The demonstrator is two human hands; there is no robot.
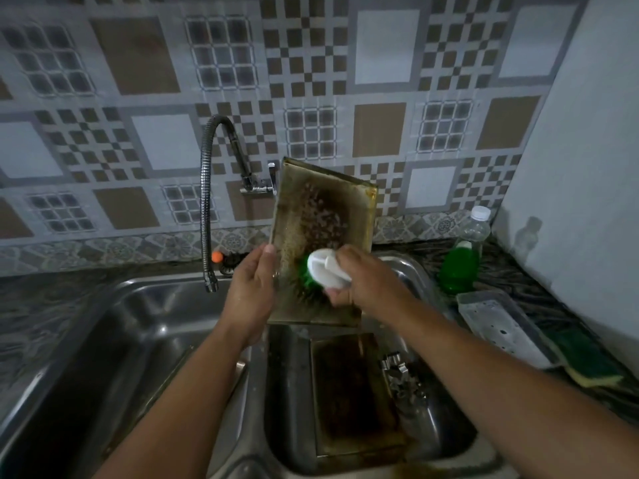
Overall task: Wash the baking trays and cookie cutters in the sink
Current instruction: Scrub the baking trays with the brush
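Two hands: left (251,288) grips tray (321,216), right (366,283) grips brush (320,273) | sink (287,392): second tray (352,392), cutters (403,376)

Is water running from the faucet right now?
Off, as far as shows: no stream leaves the faucet nozzle, which hangs over the left basin, away from the tray being scrubbed.

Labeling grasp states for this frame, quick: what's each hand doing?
Left hand: grips the left edge of the stained rectangular metal baking tray, held upright.
Right hand: grips the white-handled, green-bristled scrub brush, pressed against that tray.
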